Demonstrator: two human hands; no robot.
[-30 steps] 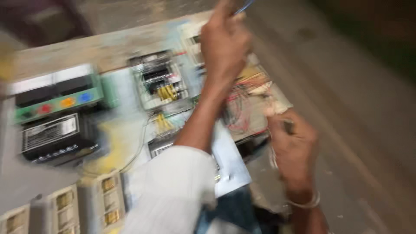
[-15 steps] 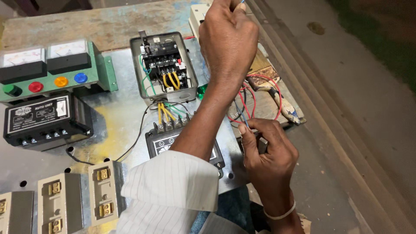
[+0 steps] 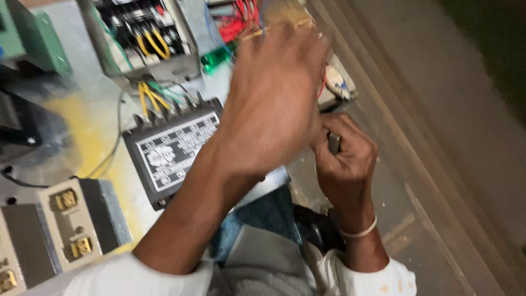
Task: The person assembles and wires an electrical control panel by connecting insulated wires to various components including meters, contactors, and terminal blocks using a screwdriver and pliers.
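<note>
Left hand (image 3: 274,104): raised mid-frame, back toward the camera, motion-blurred. Fingers curl up toward 12 o'clock into a bundle of red wires (image 3: 241,19); can't tell whether it grips any of them or how far it's closed.

Right hand (image 3: 342,159): just at 4 o'clock of the left hand, touching or nearly touching it. Fingers curled tight around a small dark tool (image 3: 333,143), only its tip showing between the fingers. Pale band (image 3: 359,231) on the wrist, white cuff below that.

Outward from the left hand:
- 11 o'clock: green translucent screwdriver handle (image 3: 218,57) lying on the tabletop (image 3: 82,120), just beside the open grey switch box (image 3: 148,41).
- Switch box holds black terminals with yellow wires (image 3: 152,41) looped inside; more yellow and green leads drop from its lower edge.
- 9 o'clock: black relay unit (image 3: 172,151) with a white printed label, leads landing on its top terminals. The forearm crosses over its right end.
- 3 o'clock, past the fingers: small white part (image 3: 335,82) with red wire by it, at the panel edge. Too blurred to identify.
- 8 o'clock, far: beige fuse holders (image 3: 68,225) with brass contacts in a row at the lower left.
- 10 o'clock, far: green enclosure (image 3: 33,44), cut by the frame.

Tabletop is grey metal with a yellow smear.
</note>
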